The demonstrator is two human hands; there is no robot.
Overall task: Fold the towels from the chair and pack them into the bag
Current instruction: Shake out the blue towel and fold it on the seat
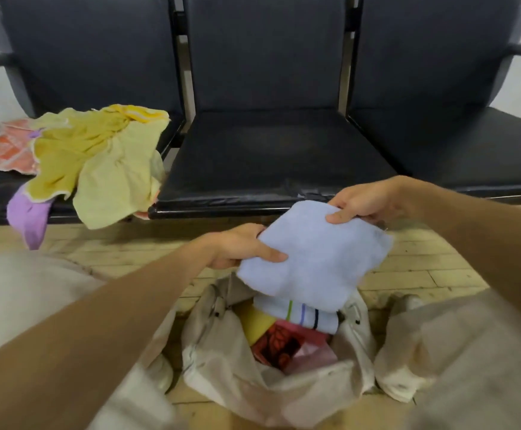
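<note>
A folded light blue towel [315, 256] hangs tilted just above the open beige bag [222, 361] on the floor. My left hand [237, 246] grips its left edge and my right hand [368, 203] pinches its far corner. Inside the bag lie a white striped towel [302, 315], a yellow one [257, 324] and a red patterned one [279, 346]. On the left chair seat sits a loose pile of yellow towels [98, 156], with a purple towel [29, 215] hanging over the seat edge and an orange patterned towel [4, 147] behind.
A row of three black padded chairs [268, 156] faces me, the middle and right seats bare. My knees in beige trousers [20, 293] flank the bag on the wooden floor [423, 268].
</note>
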